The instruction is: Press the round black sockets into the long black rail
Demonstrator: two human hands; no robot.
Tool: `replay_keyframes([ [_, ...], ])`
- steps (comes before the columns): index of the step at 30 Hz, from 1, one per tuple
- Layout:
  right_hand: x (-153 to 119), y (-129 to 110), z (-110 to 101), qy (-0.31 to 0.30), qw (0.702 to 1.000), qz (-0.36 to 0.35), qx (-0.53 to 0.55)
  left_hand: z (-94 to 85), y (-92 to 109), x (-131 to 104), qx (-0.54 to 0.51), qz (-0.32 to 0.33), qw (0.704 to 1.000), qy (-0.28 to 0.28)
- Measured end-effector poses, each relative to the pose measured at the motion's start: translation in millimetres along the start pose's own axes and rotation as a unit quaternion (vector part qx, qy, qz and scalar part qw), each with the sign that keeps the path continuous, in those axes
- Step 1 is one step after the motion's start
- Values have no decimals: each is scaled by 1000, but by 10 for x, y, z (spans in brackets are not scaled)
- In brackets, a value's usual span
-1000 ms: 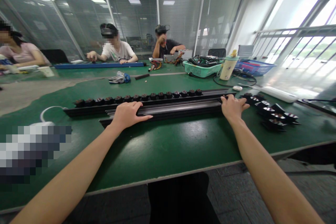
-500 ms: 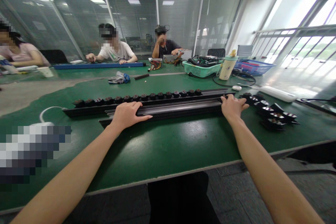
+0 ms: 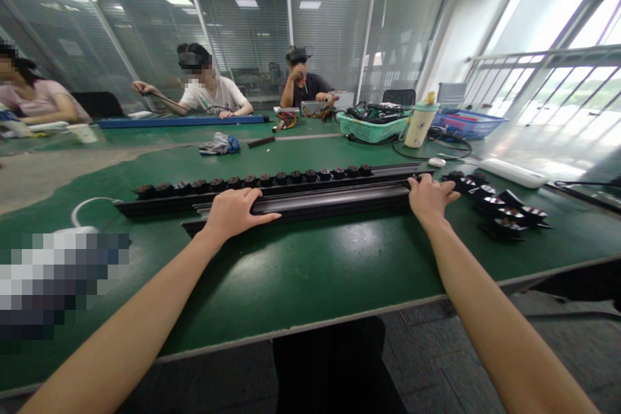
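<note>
A long black rail with a shiny groove lies across the green table before me. Near its left end, my left hand is wrapped over it, thumb stretched along the near side. At the rail's right end, my right hand has its fingers closed on a small black part, mostly hidden by the fingertips. Behind runs a second black rail, with a row of small black parts with brownish tops along it. More such loose black pieces lie right of my right hand.
Farther back are a green basket of cables, a cream bottle, a blue basket, a grey glove and a long blue bar. Several people sit across the table. A white power strip lies at right.
My hands and the rail stay practically in place. Across the table, one person's hand has risen up and to the left, holding a thin dark strand.
</note>
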State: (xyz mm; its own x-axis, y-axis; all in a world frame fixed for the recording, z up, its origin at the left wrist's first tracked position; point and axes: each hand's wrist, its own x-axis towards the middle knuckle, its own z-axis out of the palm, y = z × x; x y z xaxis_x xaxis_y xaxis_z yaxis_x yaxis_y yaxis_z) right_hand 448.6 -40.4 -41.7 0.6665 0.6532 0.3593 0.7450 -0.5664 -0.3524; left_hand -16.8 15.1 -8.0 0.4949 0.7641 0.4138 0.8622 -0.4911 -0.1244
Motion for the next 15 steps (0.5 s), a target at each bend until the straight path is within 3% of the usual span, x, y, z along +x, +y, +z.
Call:
replay_keyframes([
  [15,31,-2,-27,-10,999,41,11,3,0,0,-4,2,1000,-3],
])
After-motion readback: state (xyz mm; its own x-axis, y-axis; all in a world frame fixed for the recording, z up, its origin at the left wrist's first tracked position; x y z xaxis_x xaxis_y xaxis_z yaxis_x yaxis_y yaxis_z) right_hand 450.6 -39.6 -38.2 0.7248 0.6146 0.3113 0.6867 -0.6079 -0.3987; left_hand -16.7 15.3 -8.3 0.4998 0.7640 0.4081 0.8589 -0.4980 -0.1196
